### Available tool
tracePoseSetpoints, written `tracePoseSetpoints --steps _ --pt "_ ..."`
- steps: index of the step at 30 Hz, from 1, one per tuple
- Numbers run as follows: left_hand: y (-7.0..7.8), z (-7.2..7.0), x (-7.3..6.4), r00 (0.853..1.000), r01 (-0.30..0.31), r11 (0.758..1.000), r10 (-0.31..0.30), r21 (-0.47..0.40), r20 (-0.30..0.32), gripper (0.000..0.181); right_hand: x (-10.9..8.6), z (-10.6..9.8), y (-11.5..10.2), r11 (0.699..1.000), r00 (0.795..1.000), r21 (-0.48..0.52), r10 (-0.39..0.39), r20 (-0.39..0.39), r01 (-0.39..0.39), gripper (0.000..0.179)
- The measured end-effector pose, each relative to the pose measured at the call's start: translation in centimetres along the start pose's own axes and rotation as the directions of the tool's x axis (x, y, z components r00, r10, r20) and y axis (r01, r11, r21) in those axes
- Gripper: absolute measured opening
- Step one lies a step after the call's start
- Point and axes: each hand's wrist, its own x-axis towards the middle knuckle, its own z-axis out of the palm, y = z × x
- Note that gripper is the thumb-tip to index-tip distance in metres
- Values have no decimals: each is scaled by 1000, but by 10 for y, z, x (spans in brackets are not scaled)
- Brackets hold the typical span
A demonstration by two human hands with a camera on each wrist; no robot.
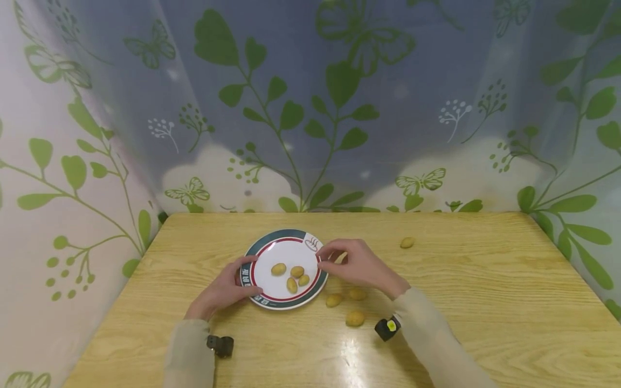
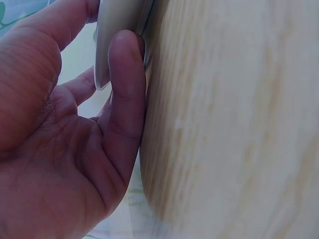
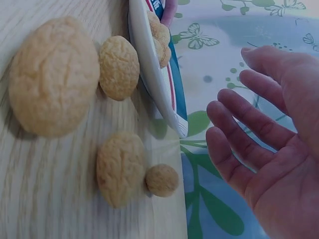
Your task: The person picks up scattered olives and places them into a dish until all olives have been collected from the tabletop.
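Note:
A round white plate (image 1: 271, 251) with a dark blue-green rim and a red ring sits on the wooden table. My left hand (image 1: 225, 285) grips its left edge, thumb over the rim; in the left wrist view, a finger lies against the plate's underside. Several small, wrinkled, yellow-brown potatoes (image 1: 278, 269) lie in its middle. My right hand (image 1: 359, 262) hovers at the plate's right rim, fingers loosely bent and nothing between them. Below that hand, three more potatoes rest on the table, the largest (image 3: 54, 77) nearest the right wrist camera.
One potato (image 1: 407, 242) lies apart toward the back right of the table (image 1: 485, 280). A curtain (image 1: 301, 161) with leaves and butterflies hangs behind the table's far edge. Each wrist carries a small black camera (image 1: 386, 328).

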Motion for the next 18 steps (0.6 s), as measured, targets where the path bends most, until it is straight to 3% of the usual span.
tracePoseSetpoints --steps 18 --pt "-4 0 4 1000 3 1000 -3 -17 0 84 -31 -20 7 998 1000 -56 -20 -2 20 27"
